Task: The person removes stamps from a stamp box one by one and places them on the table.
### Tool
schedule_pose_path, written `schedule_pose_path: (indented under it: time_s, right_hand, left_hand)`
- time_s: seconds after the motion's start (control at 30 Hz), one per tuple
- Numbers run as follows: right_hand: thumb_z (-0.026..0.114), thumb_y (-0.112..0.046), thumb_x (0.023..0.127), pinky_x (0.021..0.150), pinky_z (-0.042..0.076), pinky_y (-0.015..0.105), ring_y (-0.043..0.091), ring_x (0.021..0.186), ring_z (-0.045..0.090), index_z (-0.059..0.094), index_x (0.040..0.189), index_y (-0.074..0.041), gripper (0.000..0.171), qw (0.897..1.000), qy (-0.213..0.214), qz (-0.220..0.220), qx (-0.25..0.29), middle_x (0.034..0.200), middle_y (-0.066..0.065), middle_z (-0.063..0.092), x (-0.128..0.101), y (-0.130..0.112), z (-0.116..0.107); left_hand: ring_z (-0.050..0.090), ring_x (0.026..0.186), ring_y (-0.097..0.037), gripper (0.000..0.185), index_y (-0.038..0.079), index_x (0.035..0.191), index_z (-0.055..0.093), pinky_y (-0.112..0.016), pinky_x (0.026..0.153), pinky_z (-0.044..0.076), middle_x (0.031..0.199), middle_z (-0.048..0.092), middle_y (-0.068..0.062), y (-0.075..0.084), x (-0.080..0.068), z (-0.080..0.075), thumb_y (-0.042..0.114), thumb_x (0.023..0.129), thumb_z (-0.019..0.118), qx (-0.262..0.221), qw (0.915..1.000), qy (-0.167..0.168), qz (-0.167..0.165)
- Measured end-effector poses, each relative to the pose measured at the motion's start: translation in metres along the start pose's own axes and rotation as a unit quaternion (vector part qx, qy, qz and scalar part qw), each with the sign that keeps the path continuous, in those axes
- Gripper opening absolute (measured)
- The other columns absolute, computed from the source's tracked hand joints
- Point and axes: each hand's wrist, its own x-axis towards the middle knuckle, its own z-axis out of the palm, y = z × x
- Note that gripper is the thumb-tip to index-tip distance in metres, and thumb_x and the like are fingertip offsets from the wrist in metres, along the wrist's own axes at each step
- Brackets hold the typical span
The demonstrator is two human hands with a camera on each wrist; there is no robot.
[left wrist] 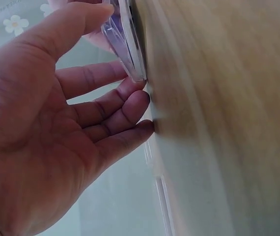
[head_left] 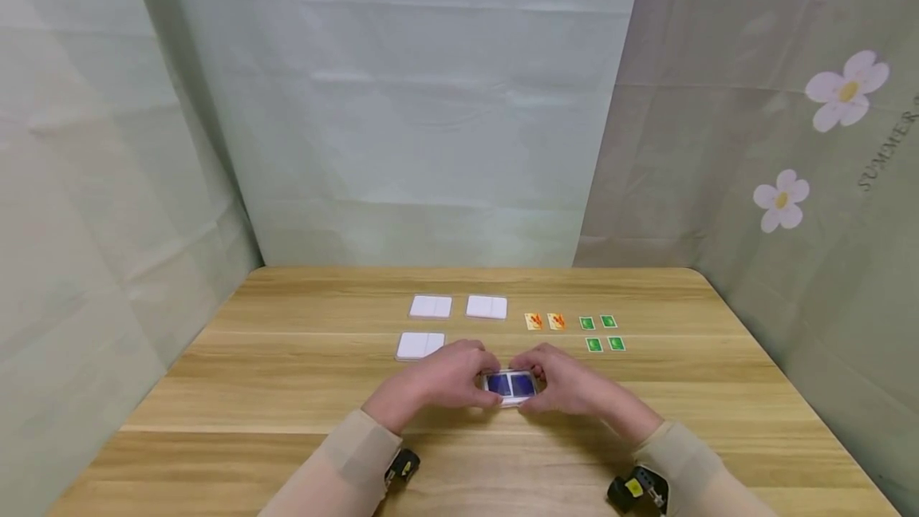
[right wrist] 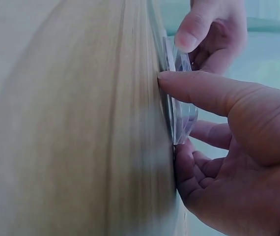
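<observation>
A small flat clear plastic case (head_left: 510,386) with two dark blue squares showing in it lies low over the wooden table, in front of me. My left hand (head_left: 451,374) holds its left side, thumb at the near edge and fingers at the far edge. From the right, my right hand (head_left: 566,380) grips the other side in the same way. In the left wrist view the case (left wrist: 125,42) looks tilted to the tabletop, with fingertips touching the wood. The right wrist view shows layered clear edges of the case (right wrist: 180,108); whether the lid is apart cannot be told.
Three white flat cases (head_left: 430,307), (head_left: 487,308), (head_left: 420,345) lie behind and left of my hands. Two orange picture squares (head_left: 534,321), (head_left: 556,321) and several green squares (head_left: 594,345) lie behind to the right. Fabric curtains (head_left: 424,126) enclose the wooden table (head_left: 301,389).
</observation>
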Motion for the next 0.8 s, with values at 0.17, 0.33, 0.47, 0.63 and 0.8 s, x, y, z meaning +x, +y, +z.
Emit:
schedule_pose_path:
  time_s: [0.17,0.33,0.47,0.63,0.8]
  right_hand:
    - [0.098,-0.02,0.083,0.096,0.053,0.046,0.024,0.11,0.059,0.069,0.144,-0.006,0.068,1.0,-0.002,-0.007,0.004,0.126,0.008,0.062,-0.002,0.001,-0.002]
    - [0.098,-0.022,0.084,0.101,0.054,0.047,0.024,0.113,0.059,0.064,0.149,-0.003,0.075,1.0,-0.008,-0.006,0.015,0.126,0.007,0.062,-0.006,0.002,-0.005]
    - [0.098,-0.021,0.086,0.103,0.053,0.048,0.024,0.114,0.059,0.062,0.15,-0.001,0.076,0.999,-0.008,0.0,0.032,0.126,0.006,0.062,-0.006,0.003,-0.007]
    - [0.097,-0.018,0.085,0.105,0.053,0.049,0.023,0.115,0.06,0.063,0.148,0.0,0.074,0.999,-0.006,0.002,0.041,0.126,0.005,0.064,-0.006,0.003,-0.01]
    - [0.097,-0.018,0.085,0.102,0.054,0.049,0.023,0.112,0.06,0.069,0.141,-0.003,0.064,1.0,-0.009,-0.002,0.022,0.122,0.004,0.065,-0.01,0.001,-0.01]
  left_hand:
    - [0.057,0.091,-0.008,0.04,0.008,0.124,0.079,-0.028,0.084,0.052,0.108,0.07,0.001,-0.001,-0.001,0.0,0.031,0.093,0.089,-0.006,1.0,0.0,-0.003]
    - [0.06,0.1,-0.011,0.049,0.006,0.133,0.077,-0.032,0.093,0.055,0.12,0.072,-0.003,-0.002,-0.004,-0.003,0.03,0.093,0.089,-0.011,0.9999,0.005,-0.006]
    - [0.063,0.106,-0.013,0.053,0.007,0.138,0.075,-0.035,0.096,0.057,0.127,0.072,-0.005,-0.005,-0.009,-0.01,0.029,0.092,0.089,-0.006,0.9997,0.019,-0.017]
    - [0.063,0.11,-0.018,0.053,0.006,0.14,0.073,-0.04,0.098,0.057,0.128,0.071,-0.007,-0.012,-0.015,-0.02,0.027,0.094,0.088,0.01,0.9992,0.032,-0.021]
    - [0.065,0.122,-0.027,0.055,0.004,0.142,0.071,-0.048,0.107,0.055,0.134,0.07,-0.012,-0.024,-0.015,-0.022,0.028,0.095,0.089,0.019,0.9984,0.047,-0.027]
